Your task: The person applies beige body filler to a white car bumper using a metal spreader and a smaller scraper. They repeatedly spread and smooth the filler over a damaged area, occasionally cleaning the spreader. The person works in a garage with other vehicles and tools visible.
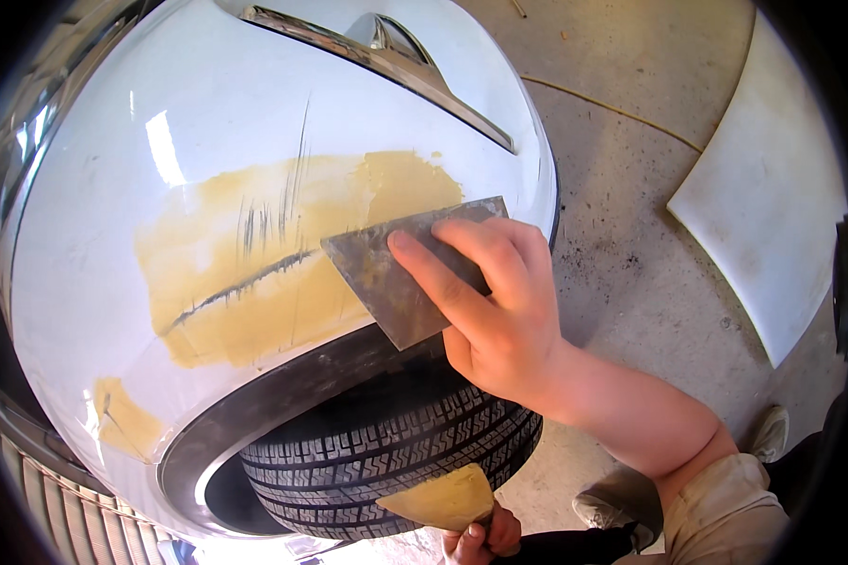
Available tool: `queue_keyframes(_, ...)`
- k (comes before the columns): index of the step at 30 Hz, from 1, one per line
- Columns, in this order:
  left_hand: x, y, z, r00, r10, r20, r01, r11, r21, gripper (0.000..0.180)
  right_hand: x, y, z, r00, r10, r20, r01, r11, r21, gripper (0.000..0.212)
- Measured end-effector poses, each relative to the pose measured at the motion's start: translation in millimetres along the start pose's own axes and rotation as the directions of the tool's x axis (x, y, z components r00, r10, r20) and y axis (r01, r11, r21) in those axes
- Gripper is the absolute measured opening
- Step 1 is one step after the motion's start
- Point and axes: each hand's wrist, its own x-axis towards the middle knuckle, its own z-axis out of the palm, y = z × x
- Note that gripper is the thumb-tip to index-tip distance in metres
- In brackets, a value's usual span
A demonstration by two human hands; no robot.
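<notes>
R hand (499,311) grips a flat metal spreader (400,278), fingers laid across its face w/ index stretched toward the far corner, thumb hidden behind the blade; the blade's edge sits against the white car fender (94,235), just above the wheel arch. L hand (481,539) is low at the frame's bottom edge, mostly cut off, only curled fingertips showing, closed round a second blade (440,496) smeared w/ a yellow filler lump; its handle is hidden in the fist. Spreader is dull grey, scuffed, roughly four-sided, its lower corner overlapping the dark arch trim. On the fender a wide patch of filler (236,264) runs matte, tan-yellow, uneven at the edges, thin enough in spots that white paint shows through; a dark crease and thin scratch lines cut across it. A smaller filler dab (122,419) sits lower left near the arch. Fender is glossy, curved, w/ bright glare spots; fisheye bends it into a ball shape. Tyre (386,461) below is black rubber w/ zigzag tread, its upper part tucked under the arch, its lower part cut off by the frame. Chrome trim (386,66) crosses the top. A loose white panel (773,198) lies on the stained concrete floor (631,273) at right, partly lost in the dark rim. A shoe (617,499) shows under the R forearm, another by the rim, hard to make out.
</notes>
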Motion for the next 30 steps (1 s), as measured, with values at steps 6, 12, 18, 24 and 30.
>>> queue_keyframes(6,-1.6,-2.9,1.5,1.000,-0.006,0.010,0.006,1.000,-0.014,0.033,-20.3,-4.1,5.5,1.000,-0.024,0.004,0.025,0.999,-0.034,0.058)
queue_keyframes(12,-2.6,1.4,15.4,0.999,0.051,-0.014,-0.051,0.999,0.012,0.032,-28.4,-5.1,-18.6,0.996,-0.061,0.065,0.058,0.997,0.045,0.054)
queue_keyframes(18,-14.7,-0.5,4.4,0.999,0.035,-0.015,-0.035,0.999,-0.019,0.033,38.3,2.1,-13.4,0.994,-0.019,-0.104,0.019,1.000,-0.002,0.054)
queue_keyframes(24,-11.0,3.8,6.0,0.997,0.030,-0.075,-0.030,1.000,0.002,0.038,50.9,-5.7,2.9,0.997,0.046,-0.064,-0.040,0.995,0.090,0.066)
queue_keyframes(30,-15.2,2.7,-4.2,0.996,-0.080,-0.041,0.078,0.996,-0.037,0.040,34.6,-10.2,-1.2,1.000,-0.017,-0.016,0.018,0.997,0.077,0.064)
